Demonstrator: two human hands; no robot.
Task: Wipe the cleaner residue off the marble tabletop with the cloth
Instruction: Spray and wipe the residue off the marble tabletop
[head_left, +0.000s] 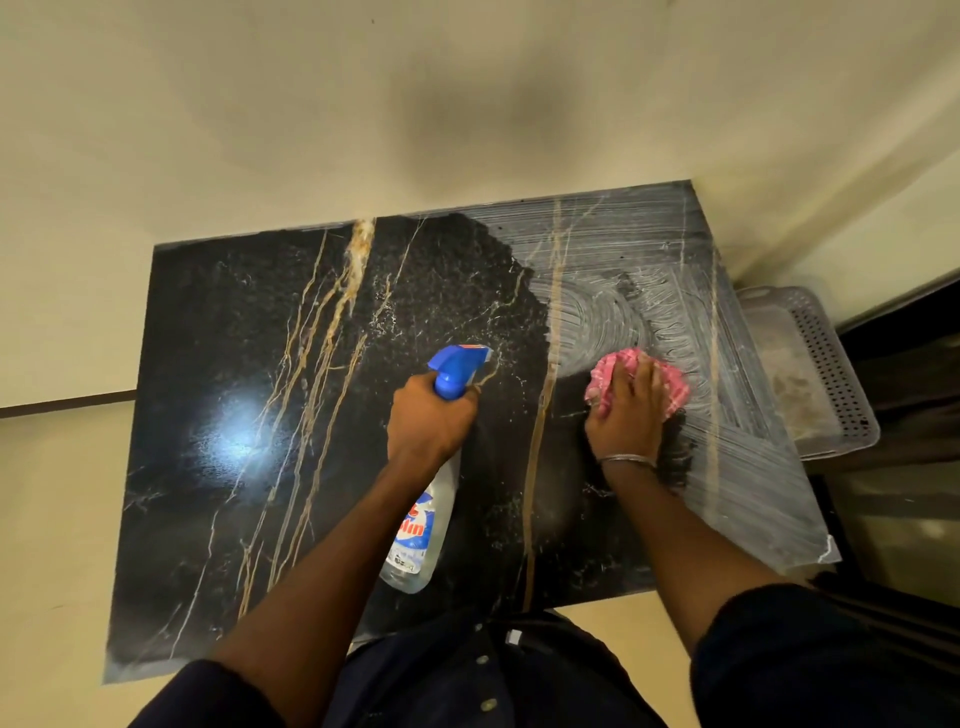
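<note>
The black marble tabletop (249, 395) with gold and white veins fills the middle of the head view. White streaky cleaner residue (649, 260) covers its right part. My right hand (628, 410) presses a crumpled pink cloth (670, 382) flat on the marble at the edge of the residue. My left hand (428, 421) grips the neck of a clear spray bottle (423, 530) with a blue trigger head (457, 366), held above the tabletop's middle.
A grey perforated plastic tray (826, 364) sits just past the table's right edge. A cream wall stands behind the table. Cream floor shows to the left and in front. Dark furniture lies at the far right.
</note>
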